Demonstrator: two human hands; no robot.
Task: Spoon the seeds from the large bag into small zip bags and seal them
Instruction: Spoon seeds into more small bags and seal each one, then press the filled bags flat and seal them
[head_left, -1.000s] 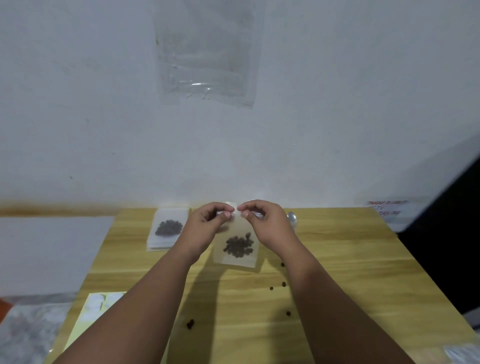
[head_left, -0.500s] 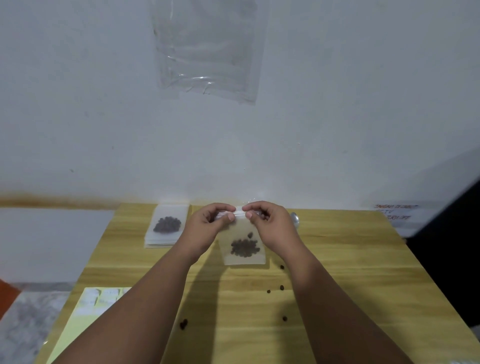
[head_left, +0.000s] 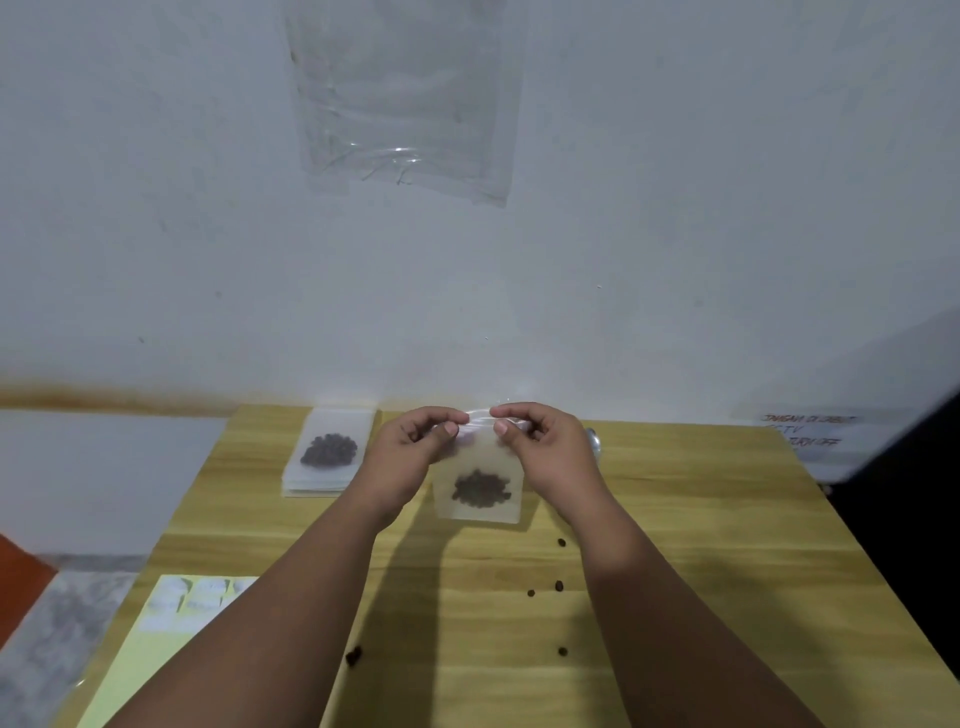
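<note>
Both hands hold a small zip bag (head_left: 480, 483) upright above the tabletop (head_left: 701, 545), near its far edge. The left hand (head_left: 410, 452) and right hand (head_left: 545, 449) each pinch the bag's top strip between thumb and fingers. Dark seeds (head_left: 480, 488) sit low inside. A filled bag (head_left: 330, 449) lies on a stack to the left. Loose seeds (head_left: 558, 586) dot the wood.

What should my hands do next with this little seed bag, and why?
Probably slide both pinches outward along the zip strip to press it shut. The left hand and right hand pinch the top edge of the small zip bag near its middle, seeds settled low; the seal's state isn't visible.
</note>
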